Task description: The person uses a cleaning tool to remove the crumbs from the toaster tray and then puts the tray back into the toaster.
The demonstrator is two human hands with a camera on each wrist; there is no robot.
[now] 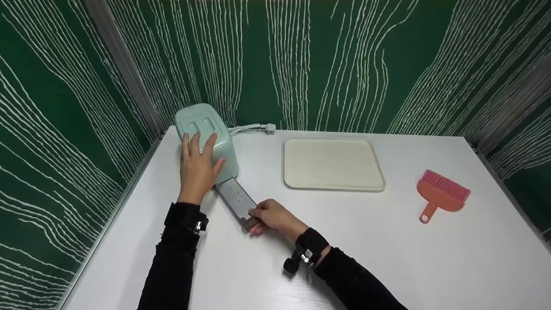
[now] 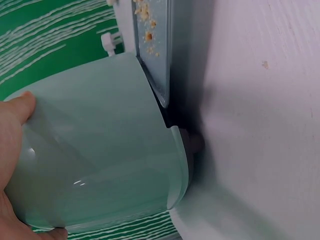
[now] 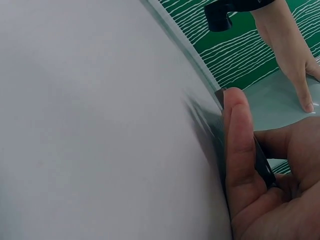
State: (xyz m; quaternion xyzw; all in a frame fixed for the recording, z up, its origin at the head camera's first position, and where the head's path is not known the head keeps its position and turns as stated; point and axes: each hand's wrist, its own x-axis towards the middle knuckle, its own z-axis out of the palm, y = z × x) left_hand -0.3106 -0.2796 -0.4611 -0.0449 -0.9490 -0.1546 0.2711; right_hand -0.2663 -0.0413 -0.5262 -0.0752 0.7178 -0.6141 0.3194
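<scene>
At the left of the table stands a mint-green toaster [image 1: 203, 115] with two slots on top. My left hand [image 1: 198, 168] rests on it, fingers spread across the top and thumb along the side. From the toaster's near end a grey metal crumb tray [image 1: 236, 199] sticks out at a slant. My right hand [image 1: 273, 217] pinches its outer end, thumb above and fingers below. Brown crumbs [image 2: 148, 36] lie on the tray in the left wrist view. The tray's inner end is hidden by the toaster.
Behind the toaster lies a white power plug [image 1: 270, 128] on its cord. A cream rectangular serving tray [image 1: 333, 163] lies flat at the back middle. Farther right is a coral-pink hand brush [image 1: 441, 193]. Green patterned panels [image 1: 327, 64] border the white table.
</scene>
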